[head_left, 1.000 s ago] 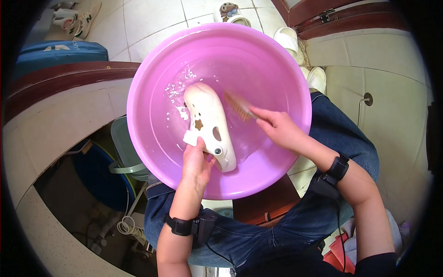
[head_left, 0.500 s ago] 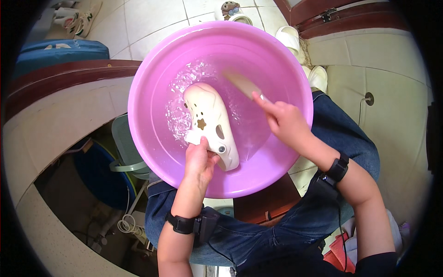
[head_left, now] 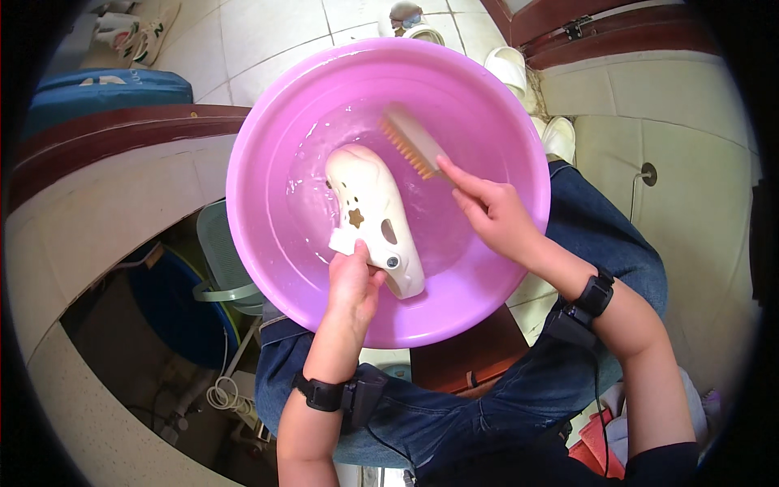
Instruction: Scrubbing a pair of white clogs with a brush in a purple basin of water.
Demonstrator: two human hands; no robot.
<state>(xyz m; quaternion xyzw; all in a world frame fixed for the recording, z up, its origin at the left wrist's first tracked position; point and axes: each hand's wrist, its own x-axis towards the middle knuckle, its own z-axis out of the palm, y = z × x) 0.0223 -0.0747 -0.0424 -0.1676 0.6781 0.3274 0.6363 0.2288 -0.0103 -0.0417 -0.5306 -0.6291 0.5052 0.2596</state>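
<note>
A white clog (head_left: 369, 195) with vent holes and a star-shaped brown mark lies tilted on its side in a pink basin (head_left: 268, 276) of water. My left hand (head_left: 354, 280) grips the clog's heel strap, thumb on top, at the end nearest me. In my right hand (head_left: 495, 207) is a scrubbing brush (head_left: 412, 138) with a pale back and orange-tan bristles. The brush is raised to the right of the clog's toe, apart from it, its bristles facing down and left. My fingers partly hide its handle.
Beyond the basin's right rim stand white shoes (head_left: 508, 71) on the tiled floor. A blue bag (head_left: 109, 93) lies at the far left, near a dark red threshold (head_left: 138, 126). A green plastic basket (head_left: 223, 243) sits left of the basin. Under the basin is a brown wooden stool (head_left: 466, 349).
The brush has turned so its bristles show and has shifted slightly left. Splashing around the clog has calmed. The clog and my left hand have barely moved.
</note>
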